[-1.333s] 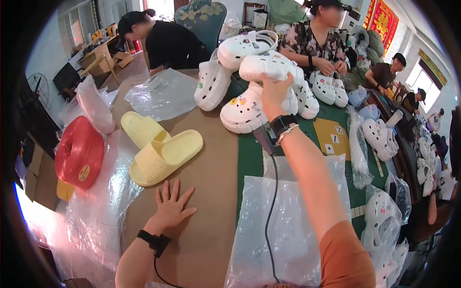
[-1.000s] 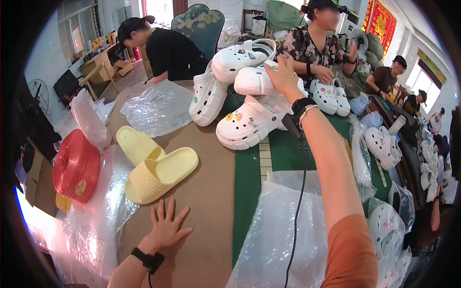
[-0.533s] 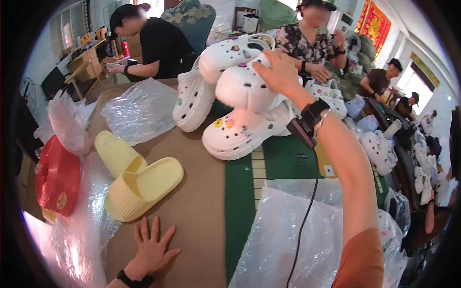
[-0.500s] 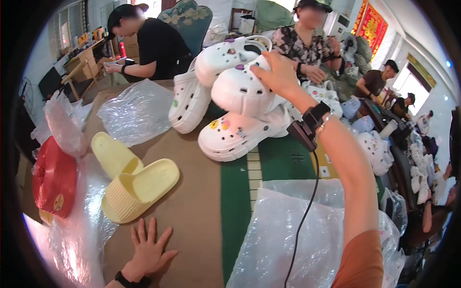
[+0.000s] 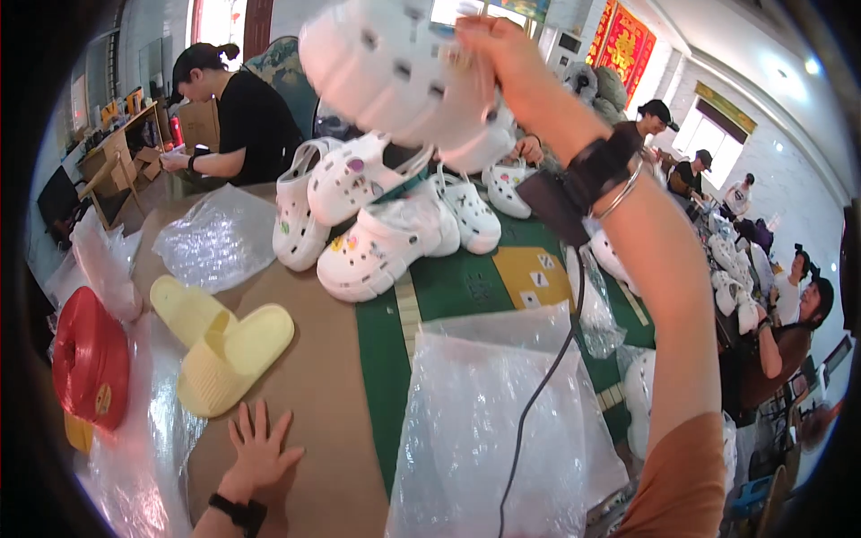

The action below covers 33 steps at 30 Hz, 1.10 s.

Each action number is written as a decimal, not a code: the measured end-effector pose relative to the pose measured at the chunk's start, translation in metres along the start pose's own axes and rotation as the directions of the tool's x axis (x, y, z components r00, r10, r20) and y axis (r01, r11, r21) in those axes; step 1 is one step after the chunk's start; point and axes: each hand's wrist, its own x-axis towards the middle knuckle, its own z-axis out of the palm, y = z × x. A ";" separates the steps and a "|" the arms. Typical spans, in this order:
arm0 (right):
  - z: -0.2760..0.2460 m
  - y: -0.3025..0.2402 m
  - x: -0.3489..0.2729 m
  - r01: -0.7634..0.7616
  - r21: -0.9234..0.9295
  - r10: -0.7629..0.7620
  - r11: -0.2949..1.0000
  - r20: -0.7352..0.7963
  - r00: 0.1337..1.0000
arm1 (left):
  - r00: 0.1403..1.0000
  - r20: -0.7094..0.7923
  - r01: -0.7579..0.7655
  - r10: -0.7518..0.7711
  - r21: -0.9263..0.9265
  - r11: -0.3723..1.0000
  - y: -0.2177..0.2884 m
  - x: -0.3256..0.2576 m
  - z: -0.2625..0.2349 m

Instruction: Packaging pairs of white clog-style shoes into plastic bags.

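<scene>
My right hand is raised at the top middle, its fingers closed on a white clog with holes in it. Another white part shows just below that clog; I cannot make out whether it is a second shoe. Flat on the brown board, fingers spread, lies my left hand. Nearest to it is a pair of pale yellow slides, one resting across the other. Beyond them several white clogs with colourful charms stand in a group, one at the front with yellow flower charms.
Clear plastic bags lie on the green mat at front right, with a cable hanging over them from my right wrist. A red roll and plastic wrap are at the left. A person in black works across the table; others are at far right.
My right hand has lifted the white clog up off the group, toward the top of the view. The view has shifted a little; my left hand still lies flat on the board.
</scene>
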 end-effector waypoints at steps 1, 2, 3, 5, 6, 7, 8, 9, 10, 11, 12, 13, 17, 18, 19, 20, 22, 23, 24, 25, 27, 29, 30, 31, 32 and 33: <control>-0.008 -0.012 0.010 -0.019 0.117 0.023 0.993 -0.039 0.999 | 1.000 -0.011 -0.003 0.003 0.022 1.000 0.003 0.002 -0.004; -0.013 -0.020 0.021 -0.037 0.244 0.055 0.969 -0.066 0.996 | 1.000 -0.019 0.011 -0.010 0.041 0.999 0.004 0.003 -0.006; -0.020 -0.039 0.026 0.151 0.142 -0.155 0.978 0.024 0.988 | 0.999 -0.027 0.019 -0.017 0.065 0.998 0.003 0.003 -0.005; -0.009 -0.094 -0.004 0.144 0.125 -0.143 0.982 -0.019 0.990 | 0.999 -0.026 0.033 -0.031 0.086 0.996 0.003 0.004 -0.004; -0.007 -0.109 -0.013 0.113 0.120 -0.107 0.986 -0.048 0.993 | 0.999 -0.023 0.040 -0.038 0.089 0.995 0.004 0.008 -0.005; -0.007 -0.117 -0.017 0.108 0.154 -0.108 0.982 -0.007 0.994 | 0.998 -0.027 0.051 -0.048 0.110 0.993 0.003 0.008 -0.004; -0.009 -0.124 -0.020 0.103 0.184 -0.112 0.978 0.037 0.993 | 0.998 -0.032 0.059 -0.056 0.125 0.990 0.002 0.009 0.001; -0.009 -0.133 -0.024 0.098 0.221 -0.110 0.970 0.044 0.993 | 0.997 -0.055 0.060 -0.053 0.130 0.990 0.000 0.009 0.005; -0.009 -0.141 -0.030 0.092 0.224 -0.120 0.970 0.113 0.986 | 0.996 -0.078 0.049 -0.038 0.134 0.990 -0.003 0.010 0.010; -0.008 -0.149 -0.037 0.093 0.218 -0.133 0.971 0.176 0.975 | 0.996 -0.077 0.064 -0.054 0.143 0.988 -0.002 0.009 0.010; -0.005 -0.154 -0.042 0.093 0.233 -0.135 0.968 0.174 0.976 | 0.994 -0.086 0.072 -0.060 0.144 0.987 0.001 0.009 0.010; -0.002 -0.161 -0.051 0.081 0.204 -0.118 0.976 0.175 0.978 | 0.994 -0.091 0.071 -0.059 0.141 0.988 0.004 0.006 0.010; 0.008 -0.176 -0.096 0.008 0.083 -0.023 0.997 0.185 0.983 | 0.992 -0.111 0.071 -0.057 0.125 0.990 0.006 0.006 0.008; 0.009 -0.164 -0.101 -0.014 0.095 -0.004 0.995 0.179 0.984 | 0.994 -0.088 0.075 -0.064 0.132 0.988 0.003 0.006 0.009; 0.011 -0.146 -0.109 -0.180 0.111 0.130 0.977 0.357 0.925 | 0.993 -0.084 0.090 -0.080 0.128 0.988 0.002 0.008 0.009; 0.012 -0.126 -0.117 -0.341 0.103 0.241 0.934 0.524 0.817 | 0.992 -0.079 0.105 -0.095 0.126 0.986 0.001 0.009 0.009; 0.044 -0.115 -0.167 -0.430 0.070 0.342 0.900 0.500 0.796 | 0.993 -0.063 0.109 -0.101 0.125 0.986 -0.001 0.008 0.008; 0.062 -0.113 -0.195 -0.495 0.041 0.419 0.868 0.474 0.775 | 0.991 -0.090 0.107 -0.099 0.087 0.991 -0.004 0.006 0.004; 0.075 -0.102 -0.216 -0.609 0.109 0.505 0.786 0.455 0.734 | 0.989 -0.119 0.089 -0.083 0.046 0.995 0.000 0.004 0.003; 0.091 -0.084 -0.233 -0.702 0.180 0.573 0.689 0.459 0.679 | 0.990 -0.115 0.092 -0.086 0.051 0.994 0.000 -0.002 0.003; 0.118 -0.043 -0.271 -0.728 0.316 0.518 0.608 0.537 0.666 | 0.994 -0.110 -0.059 0.013 -0.431 0.901 -0.001 -0.004 0.003; 0.131 -0.019 -0.298 -0.809 0.454 0.579 0.373 0.568 0.585 | 0.999 -0.017 -0.030 0.029 -0.843 0.536 0.041 -0.016 -0.005; 0.137 -0.008 -0.312 -0.835 0.423 0.673 0.352 0.506 0.539 | 1.000 -0.017 -0.028 0.027 -0.845 0.534 0.059 -0.030 -0.004; 0.129 0.007 -0.314 -0.888 0.220 0.631 0.404 0.635 0.445 | 0.999 0.030 0.020 0.033 -0.963 0.270 0.071 -0.040 -0.003; 0.122 0.011 -0.313 -0.890 0.008 0.588 0.456 0.748 0.308 | 0.996 0.079 0.079 0.037 -0.997 -0.020 0.077 -0.054 -0.001; 0.112 0.017 -0.307 -0.831 -0.058 0.623 0.553 0.692 0.366 | 0.997 0.077 0.077 0.020 -0.997 -0.025 0.084 -0.061 -0.001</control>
